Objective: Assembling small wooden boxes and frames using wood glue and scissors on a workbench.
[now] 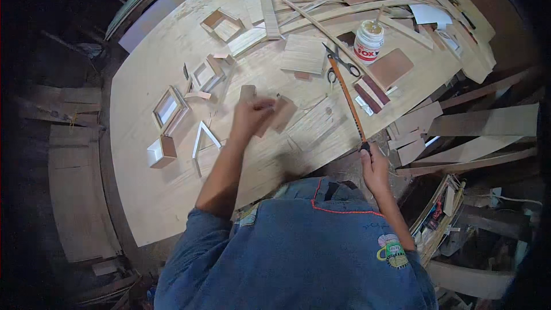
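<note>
My right hand (376, 167) is closed around the dark handle of a thin saw (346, 96) with a long orange toothed blade pointing away from me. Slightly blurred, my left hand (251, 117) is over the middle of the table, its fingers bent at a small thin wooden piece (284, 112). Another small wooden block (247, 92) shows at the back of that hand; whether it is touched I cannot tell. Black-handled scissors (343, 62) lie by the blade's far end. Left of my left arm stands a small house-shaped wooden frame (202, 140).
Small wooden boxes (222, 24) and frames (170, 109) stand on the left of the pale table (143, 201). An open white glue jar (369, 41) stands at the right, near a striped wooden block (372, 94). Long wood strips (338, 14) are piled at the back.
</note>
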